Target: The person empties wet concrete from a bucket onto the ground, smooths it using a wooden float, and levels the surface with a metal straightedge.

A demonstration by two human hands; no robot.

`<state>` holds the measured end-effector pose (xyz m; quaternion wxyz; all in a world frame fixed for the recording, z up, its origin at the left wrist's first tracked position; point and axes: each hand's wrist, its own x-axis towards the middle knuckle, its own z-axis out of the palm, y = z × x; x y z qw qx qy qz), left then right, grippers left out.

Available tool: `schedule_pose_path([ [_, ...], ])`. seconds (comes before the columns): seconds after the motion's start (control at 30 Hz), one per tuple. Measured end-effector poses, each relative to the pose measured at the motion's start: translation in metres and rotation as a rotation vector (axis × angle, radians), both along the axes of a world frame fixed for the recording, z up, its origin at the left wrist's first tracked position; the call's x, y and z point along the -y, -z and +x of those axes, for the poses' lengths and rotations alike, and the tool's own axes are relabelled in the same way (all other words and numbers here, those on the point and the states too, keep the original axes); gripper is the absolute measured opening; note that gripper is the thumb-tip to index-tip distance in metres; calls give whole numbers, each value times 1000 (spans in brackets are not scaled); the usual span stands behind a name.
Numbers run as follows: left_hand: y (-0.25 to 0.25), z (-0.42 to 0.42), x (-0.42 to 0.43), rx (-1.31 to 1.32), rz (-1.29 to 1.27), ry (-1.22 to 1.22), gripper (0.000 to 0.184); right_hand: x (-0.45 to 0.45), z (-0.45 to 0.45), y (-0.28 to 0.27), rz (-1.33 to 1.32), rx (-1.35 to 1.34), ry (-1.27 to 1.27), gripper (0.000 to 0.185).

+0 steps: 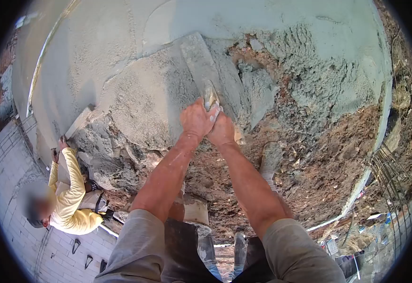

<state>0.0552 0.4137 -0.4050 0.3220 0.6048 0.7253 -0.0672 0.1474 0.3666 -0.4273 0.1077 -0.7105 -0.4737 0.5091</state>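
Note:
Both my hands are closed together around the handle (210, 94) of a cement-coated hand float. Its long, flat blade (199, 56) lies on the wet concrete (149, 89), pointing away from me. My left hand (196, 119) grips from the left, and my right hand (223, 128) presses against it from the right, slightly nearer to me. Pale cement smears my fingers. To the right of the blade, a broken slab-like patch of grey mix (259, 94) sits beside exposed reddish soil (253, 52).
On the left, a co-worker in a yellow top (76, 203) crouches with both hands on a pale board (79, 121) at the concrete's edge. Rough brown earth (328, 155) spreads to the right. Bent steel rods (392, 181) stick out at far right, beyond a pale edge strip (380, 127).

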Motion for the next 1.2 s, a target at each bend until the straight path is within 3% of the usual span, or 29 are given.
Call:
schedule_pose_path([
  [0.17,2,83,-16,22,-29,-64,49,-6,82,26,83,-39,8,31],
  [0.27,-4,115,-26,-18,-56,-99,48,-28,116,7,122,-55,-18,32],
  [0.4,-5,168,-36,90,-89,-110,45,-45,179,13,89,24,-92,32],
  [0.53,-24,186,-28,313,-49,-13,35,-63,259,14,285,90,-151,35],
  [0.6,-53,169,0,445,-39,-83,27,-61,296,19,53,100,93,37],
  [0.67,-84,120,39,444,-59,-118,21,-56,312,-5,229,275,155,35],
  [0.7,-95,92,64,485,-175,-266,22,-46,326,-2,268,116,346,33],
  [0.73,-106,63,89,430,-149,-256,24,-38,343,4,297,-49,533,32],
  [0.8,-143,17,116,364,-237,-397,24,-51,361,3,111,-362,804,29],
  [0.87,-166,-12,135,279,-339,-530,25,-72,338,1,-49,-653,1000,24],
  [0.97,-172,-47,161,235,-333,-567,26,-90,280,38,-157,-998,822,22],
  [1.03,-163,-56,180,284,-216,-446,26,-106,221,38,-250,-845,614,18],
  [1.07,-168,-55,167,277,-409,-461,23,-115,182,27,-306,-739,515,17],
  [1.1,-162,-56,167,337,-381,-438,22,-123,148,24,-350,-640,403,16],
  [1.2,-161,-57,173,499,-288,-420,22,-124,83,20,-406,-631,196,18],
])
